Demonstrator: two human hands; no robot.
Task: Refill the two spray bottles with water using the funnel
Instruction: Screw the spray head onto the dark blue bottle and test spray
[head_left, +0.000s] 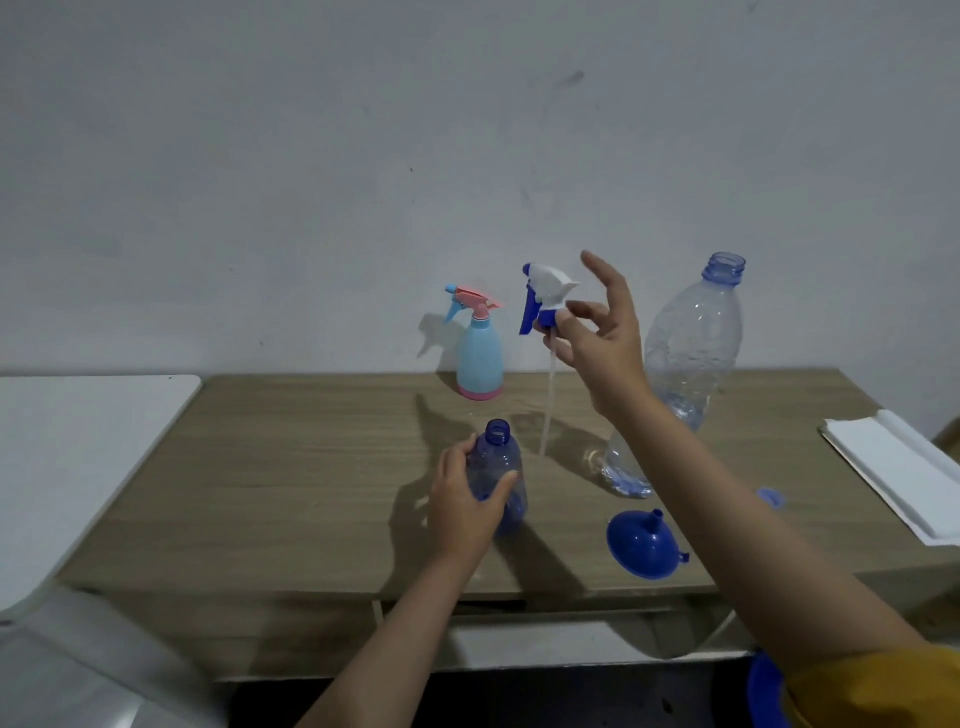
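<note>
My left hand (467, 499) grips the clear blue spray bottle body (498, 462), which stands upright and uncapped on the wooden table (291, 467). My right hand (597, 332) pinches the white and blue trigger spray head (543, 296) by its collar, held in the air above the table with its thin dip tube hanging down. A light blue and pink spray bottle (479, 358) stands capped at the table's back edge. The blue funnel (644, 545) lies upside down on the table in front. A large clear water bottle (685, 353) stands open behind my right forearm, with a little water at its bottom.
A blue bottle cap (771, 498) lies right of my right forearm. Folded white paper towels (893, 467) sit at the table's right end. A white surface (78, 457) adjoins the table on the left. The grey wall rises directly behind the table.
</note>
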